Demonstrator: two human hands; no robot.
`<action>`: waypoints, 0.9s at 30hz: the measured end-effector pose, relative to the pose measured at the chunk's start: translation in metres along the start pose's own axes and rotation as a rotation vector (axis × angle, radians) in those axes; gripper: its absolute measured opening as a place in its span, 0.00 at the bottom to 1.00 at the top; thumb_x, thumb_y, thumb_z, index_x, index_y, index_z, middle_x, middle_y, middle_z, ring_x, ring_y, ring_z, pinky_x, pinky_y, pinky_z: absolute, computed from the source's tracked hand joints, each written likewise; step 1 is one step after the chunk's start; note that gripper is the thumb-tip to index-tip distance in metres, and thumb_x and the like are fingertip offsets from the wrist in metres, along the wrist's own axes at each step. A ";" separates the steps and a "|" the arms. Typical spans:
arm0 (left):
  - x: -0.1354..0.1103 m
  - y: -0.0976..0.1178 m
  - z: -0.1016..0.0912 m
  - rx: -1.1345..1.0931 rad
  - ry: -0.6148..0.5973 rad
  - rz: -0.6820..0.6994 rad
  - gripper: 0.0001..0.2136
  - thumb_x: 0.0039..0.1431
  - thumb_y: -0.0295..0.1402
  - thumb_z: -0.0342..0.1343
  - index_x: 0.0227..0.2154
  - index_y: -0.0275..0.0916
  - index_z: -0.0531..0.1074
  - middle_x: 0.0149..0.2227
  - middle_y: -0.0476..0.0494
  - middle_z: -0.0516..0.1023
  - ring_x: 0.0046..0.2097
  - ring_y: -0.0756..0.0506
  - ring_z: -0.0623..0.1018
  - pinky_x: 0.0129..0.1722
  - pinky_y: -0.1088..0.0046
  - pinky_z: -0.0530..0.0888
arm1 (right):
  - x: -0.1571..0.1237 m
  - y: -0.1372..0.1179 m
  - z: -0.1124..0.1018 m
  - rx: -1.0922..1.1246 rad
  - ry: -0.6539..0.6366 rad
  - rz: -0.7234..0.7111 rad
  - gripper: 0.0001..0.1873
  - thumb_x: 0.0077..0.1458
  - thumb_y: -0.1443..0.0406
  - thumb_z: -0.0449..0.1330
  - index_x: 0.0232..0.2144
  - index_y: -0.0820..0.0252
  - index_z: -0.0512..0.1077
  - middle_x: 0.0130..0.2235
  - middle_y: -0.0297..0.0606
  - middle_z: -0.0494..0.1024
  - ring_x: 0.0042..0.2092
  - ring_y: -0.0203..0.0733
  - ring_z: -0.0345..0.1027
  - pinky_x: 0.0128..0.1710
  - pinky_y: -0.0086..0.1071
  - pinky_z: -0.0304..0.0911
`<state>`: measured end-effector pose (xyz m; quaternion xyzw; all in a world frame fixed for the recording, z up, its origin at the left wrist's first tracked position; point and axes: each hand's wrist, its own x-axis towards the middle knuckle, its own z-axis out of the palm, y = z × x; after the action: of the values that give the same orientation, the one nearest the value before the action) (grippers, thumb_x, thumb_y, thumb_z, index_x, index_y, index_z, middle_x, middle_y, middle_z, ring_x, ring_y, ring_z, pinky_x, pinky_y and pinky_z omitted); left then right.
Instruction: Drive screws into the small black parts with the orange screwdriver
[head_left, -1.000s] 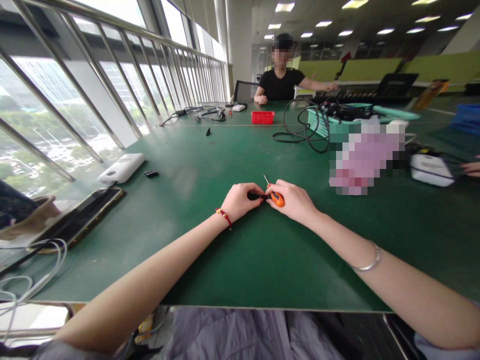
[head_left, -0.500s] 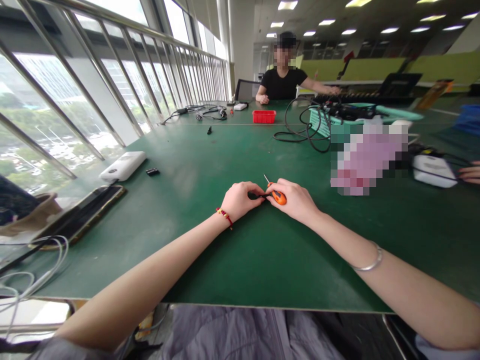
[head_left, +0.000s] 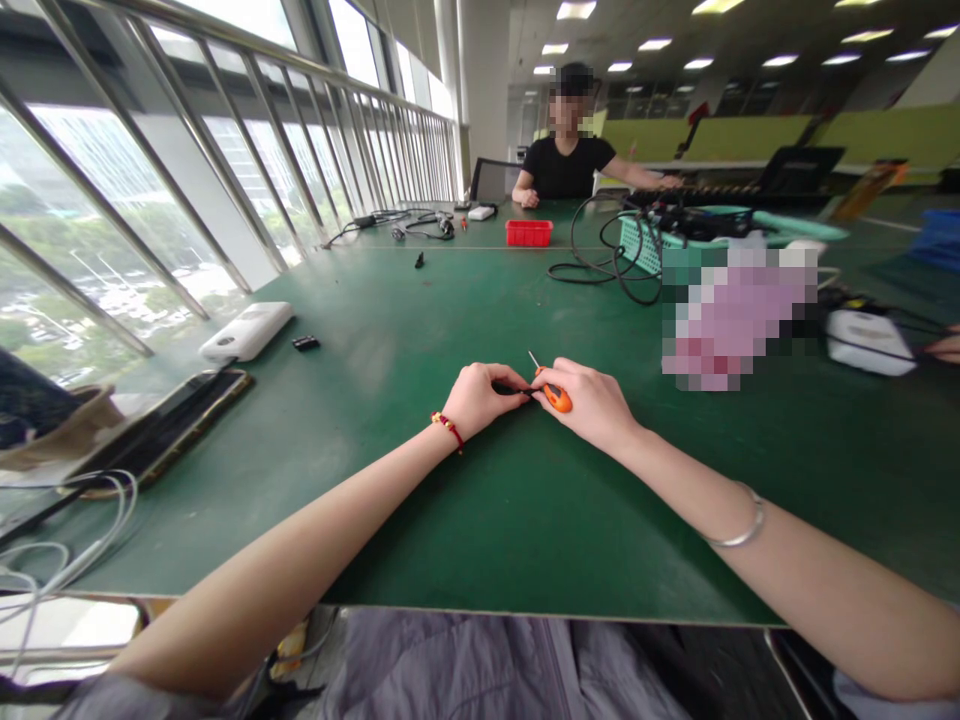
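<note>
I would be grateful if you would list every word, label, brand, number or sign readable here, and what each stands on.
No text can be read anywhere.
White device: the grey mark on its end is too small and blurred.
Small black block: too small to tell.
Orange screwdriver: no lettering can be made out.

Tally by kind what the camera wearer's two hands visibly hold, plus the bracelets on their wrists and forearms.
Screwdriver: 1
Black part: 1
Bracelets: 2 (red, silver)
Total: 4
</note>
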<state>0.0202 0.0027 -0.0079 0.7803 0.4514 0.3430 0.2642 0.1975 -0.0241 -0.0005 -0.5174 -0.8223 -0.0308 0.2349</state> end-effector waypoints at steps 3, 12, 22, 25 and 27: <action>0.000 -0.001 0.001 -0.013 0.002 -0.003 0.06 0.46 0.30 0.59 0.28 0.35 0.78 0.30 0.46 0.80 0.33 0.48 0.78 0.38 0.74 0.74 | 0.000 0.001 0.001 0.012 0.007 0.004 0.06 0.54 0.63 0.56 0.34 0.52 0.74 0.34 0.32 0.72 0.32 0.36 0.67 0.27 0.27 0.53; 0.000 0.000 0.001 0.019 0.003 0.013 0.06 0.45 0.30 0.59 0.28 0.36 0.77 0.30 0.47 0.80 0.33 0.48 0.78 0.37 0.75 0.74 | 0.000 0.001 0.003 0.035 0.018 0.019 0.06 0.53 0.62 0.57 0.33 0.52 0.73 0.33 0.32 0.72 0.30 0.36 0.66 0.25 0.27 0.52; 0.001 0.001 0.000 0.080 0.009 -0.026 0.06 0.45 0.31 0.59 0.28 0.37 0.77 0.31 0.47 0.80 0.35 0.47 0.78 0.39 0.73 0.75 | 0.004 0.007 -0.019 0.419 0.334 0.110 0.11 0.46 0.68 0.57 0.35 0.56 0.71 0.33 0.33 0.76 0.32 0.37 0.69 0.32 0.29 0.62; 0.001 0.001 0.001 0.083 0.021 -0.044 0.06 0.45 0.31 0.59 0.28 0.37 0.77 0.31 0.47 0.80 0.35 0.48 0.79 0.39 0.73 0.75 | 0.004 0.004 -0.035 0.606 0.503 0.173 0.08 0.44 0.66 0.60 0.31 0.57 0.67 0.28 0.31 0.73 0.27 0.35 0.67 0.28 0.28 0.61; 0.000 0.003 0.002 0.100 0.037 -0.060 0.06 0.45 0.31 0.59 0.28 0.37 0.77 0.31 0.47 0.80 0.35 0.48 0.79 0.39 0.73 0.75 | 0.004 0.002 -0.042 0.616 0.554 0.185 0.06 0.45 0.65 0.61 0.23 0.58 0.65 0.23 0.30 0.70 0.23 0.34 0.64 0.25 0.28 0.59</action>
<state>0.0228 0.0017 -0.0069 0.7722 0.4961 0.3261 0.2266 0.2126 -0.0328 0.0382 -0.4671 -0.6489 0.0998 0.5923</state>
